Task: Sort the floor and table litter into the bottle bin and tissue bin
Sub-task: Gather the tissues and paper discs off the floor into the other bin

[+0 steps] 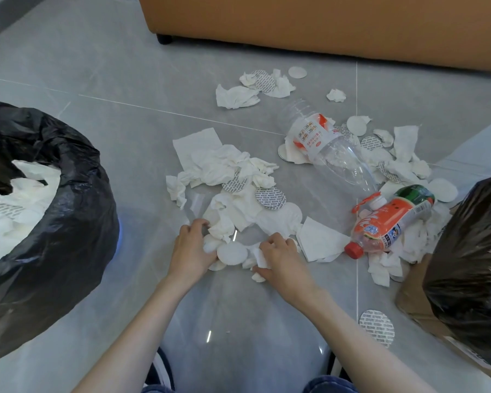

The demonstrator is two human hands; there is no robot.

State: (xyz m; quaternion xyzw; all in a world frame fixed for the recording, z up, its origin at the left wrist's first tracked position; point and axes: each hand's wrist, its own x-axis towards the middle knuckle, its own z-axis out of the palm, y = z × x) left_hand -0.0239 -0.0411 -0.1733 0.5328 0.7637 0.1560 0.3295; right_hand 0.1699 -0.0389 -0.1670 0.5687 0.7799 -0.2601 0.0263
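Head view: clear bottle point(328, 148) and orange bottle point(386, 222) among tissues point(227, 165), sofa point(323, 24) beyond.

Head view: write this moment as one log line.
left hand: grips tissues | right hand: grips tissues | orange bottle: on floor | tissue bin: holds tissues

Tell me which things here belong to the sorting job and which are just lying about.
Job: crumpled white tissues; large clear plastic bottle; small red-capped orange bottle; black-lined bin holding tissues; black-lined bin in cardboard box.
Lying about: tan sofa; grey floor tiles.
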